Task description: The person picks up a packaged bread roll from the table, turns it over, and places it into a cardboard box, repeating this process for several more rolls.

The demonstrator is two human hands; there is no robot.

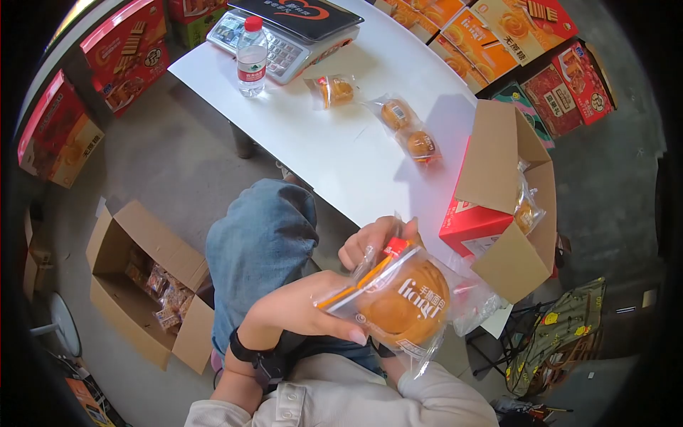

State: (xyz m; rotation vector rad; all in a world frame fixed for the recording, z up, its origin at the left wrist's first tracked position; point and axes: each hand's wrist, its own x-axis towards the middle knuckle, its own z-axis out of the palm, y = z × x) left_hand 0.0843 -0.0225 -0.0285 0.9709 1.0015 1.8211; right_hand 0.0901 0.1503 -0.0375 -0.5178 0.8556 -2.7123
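My left hand (299, 309) grips the lower left side of a clear packet (405, 302) holding a round golden pastry, close to my chest. My right hand (370, 238) pinches the packet's top edge by its red corner. A black watch sits on my left wrist. Three more wrapped pastries lie on the white table (341, 156): one packet (336, 91) near the scale and two packets (409, 132) side by side further right.
An open cardboard box in a red carton (505, 192) stands at the table's right end. A water bottle (251, 58) and a weighing scale (292, 32) sit at the far end. On the floor left, an open box (142, 285) holds several wrapped snacks. Red and orange cartons ring the area.
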